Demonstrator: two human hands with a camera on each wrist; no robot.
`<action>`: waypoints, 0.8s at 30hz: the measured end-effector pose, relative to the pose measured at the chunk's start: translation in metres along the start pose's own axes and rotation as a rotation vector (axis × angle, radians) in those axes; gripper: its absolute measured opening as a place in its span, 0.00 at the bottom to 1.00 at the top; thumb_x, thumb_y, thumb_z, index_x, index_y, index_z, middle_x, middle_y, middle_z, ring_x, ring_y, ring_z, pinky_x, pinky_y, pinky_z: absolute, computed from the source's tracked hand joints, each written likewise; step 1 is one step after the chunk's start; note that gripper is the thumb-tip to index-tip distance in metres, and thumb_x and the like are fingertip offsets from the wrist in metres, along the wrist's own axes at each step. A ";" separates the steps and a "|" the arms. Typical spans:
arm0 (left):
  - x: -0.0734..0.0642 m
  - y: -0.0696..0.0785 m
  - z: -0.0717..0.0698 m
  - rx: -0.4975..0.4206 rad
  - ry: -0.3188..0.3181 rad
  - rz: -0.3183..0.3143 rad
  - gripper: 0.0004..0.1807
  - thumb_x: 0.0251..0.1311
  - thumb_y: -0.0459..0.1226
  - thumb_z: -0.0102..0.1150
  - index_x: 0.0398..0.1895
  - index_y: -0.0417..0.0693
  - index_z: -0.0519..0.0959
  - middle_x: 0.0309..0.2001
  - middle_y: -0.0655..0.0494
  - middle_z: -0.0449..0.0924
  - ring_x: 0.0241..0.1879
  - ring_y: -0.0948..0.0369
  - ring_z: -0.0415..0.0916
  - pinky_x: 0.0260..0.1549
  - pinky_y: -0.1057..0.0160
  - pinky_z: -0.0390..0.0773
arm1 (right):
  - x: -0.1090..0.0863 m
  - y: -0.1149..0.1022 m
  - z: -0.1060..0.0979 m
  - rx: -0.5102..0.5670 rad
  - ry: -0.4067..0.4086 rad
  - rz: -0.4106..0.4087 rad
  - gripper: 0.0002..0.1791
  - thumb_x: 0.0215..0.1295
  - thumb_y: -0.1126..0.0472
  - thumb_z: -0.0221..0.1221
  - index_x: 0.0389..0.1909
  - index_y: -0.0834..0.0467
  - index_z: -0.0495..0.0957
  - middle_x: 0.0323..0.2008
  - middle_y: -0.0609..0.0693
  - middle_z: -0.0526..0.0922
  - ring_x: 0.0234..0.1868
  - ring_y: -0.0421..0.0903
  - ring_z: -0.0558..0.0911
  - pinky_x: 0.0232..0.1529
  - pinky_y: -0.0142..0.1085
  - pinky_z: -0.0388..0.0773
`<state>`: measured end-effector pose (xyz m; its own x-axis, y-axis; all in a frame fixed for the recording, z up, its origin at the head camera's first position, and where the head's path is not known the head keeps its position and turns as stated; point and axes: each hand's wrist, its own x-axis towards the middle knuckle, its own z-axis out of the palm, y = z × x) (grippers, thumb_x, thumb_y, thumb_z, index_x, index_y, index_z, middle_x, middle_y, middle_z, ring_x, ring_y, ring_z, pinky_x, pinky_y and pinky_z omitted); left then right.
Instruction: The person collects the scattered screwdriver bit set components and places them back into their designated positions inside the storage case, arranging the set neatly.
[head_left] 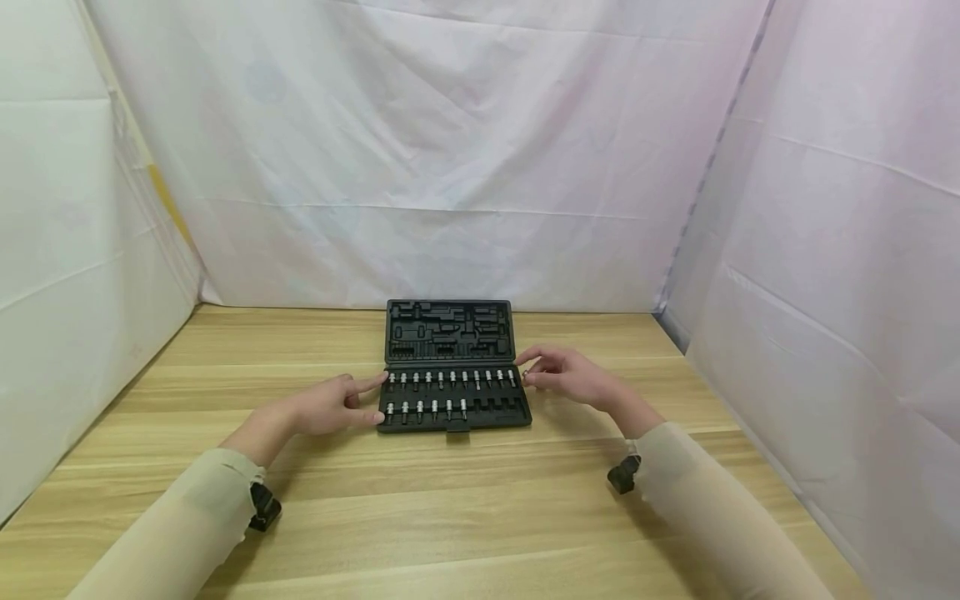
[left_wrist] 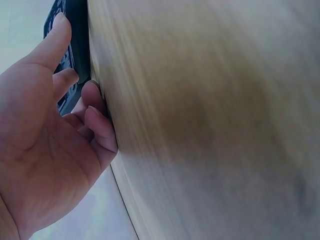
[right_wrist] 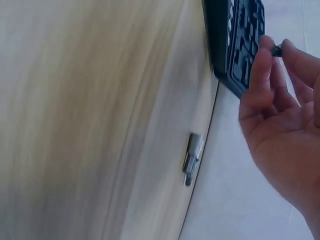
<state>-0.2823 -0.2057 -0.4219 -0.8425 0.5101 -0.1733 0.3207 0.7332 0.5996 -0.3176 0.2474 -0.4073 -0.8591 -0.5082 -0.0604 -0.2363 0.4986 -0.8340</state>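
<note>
A black socket case [head_left: 453,394] lies unfolded on the table, with two rows of silver bit sockets [head_left: 435,408] in its near half. Several slots at the right of the lower row are vacant. My left hand [head_left: 324,406] rests against the case's left side, index finger and thumb extended onto its edge, other fingers bent under. Just off the case's right side, my right hand [head_left: 573,379] pinches a small dark-tipped bit socket [right_wrist: 277,50] between thumb and fingertip. Another bit socket [right_wrist: 192,157] lies on the table near that hand in the right wrist view.
The case's far half is a moulded lid [head_left: 450,332] lying flat behind the sockets. A latch tab [head_left: 457,426] juts from the front edge. White cloth walls [head_left: 420,167] enclose the wooden table [head_left: 420,508] at the back and both sides.
</note>
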 end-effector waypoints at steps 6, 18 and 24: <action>0.000 0.000 0.000 -0.004 0.001 -0.003 0.48 0.74 0.56 0.67 0.90 0.55 0.57 0.42 0.49 0.70 0.38 0.56 0.66 0.40 0.56 0.73 | 0.003 -0.007 0.010 0.066 -0.019 0.013 0.19 0.83 0.61 0.61 0.70 0.57 0.82 0.57 0.63 0.88 0.50 0.53 0.91 0.54 0.52 0.88; -0.002 0.002 0.001 -0.015 0.003 -0.017 0.48 0.74 0.57 0.67 0.90 0.56 0.57 0.43 0.48 0.71 0.38 0.56 0.68 0.41 0.56 0.74 | 0.011 -0.011 0.024 0.093 -0.013 0.003 0.21 0.80 0.62 0.65 0.69 0.61 0.81 0.50 0.59 0.85 0.48 0.49 0.91 0.53 0.46 0.90; -0.002 0.002 0.001 -0.012 0.002 -0.021 0.48 0.74 0.57 0.67 0.90 0.56 0.56 0.43 0.48 0.71 0.38 0.56 0.68 0.41 0.56 0.74 | 0.017 -0.015 0.031 0.016 -0.001 0.026 0.19 0.77 0.58 0.69 0.64 0.59 0.85 0.49 0.53 0.90 0.46 0.48 0.90 0.51 0.43 0.90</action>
<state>-0.2798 -0.2047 -0.4210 -0.8498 0.4937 -0.1846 0.2977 0.7386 0.6048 -0.3148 0.2097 -0.4127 -0.8642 -0.4963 -0.0825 -0.2069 0.5000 -0.8409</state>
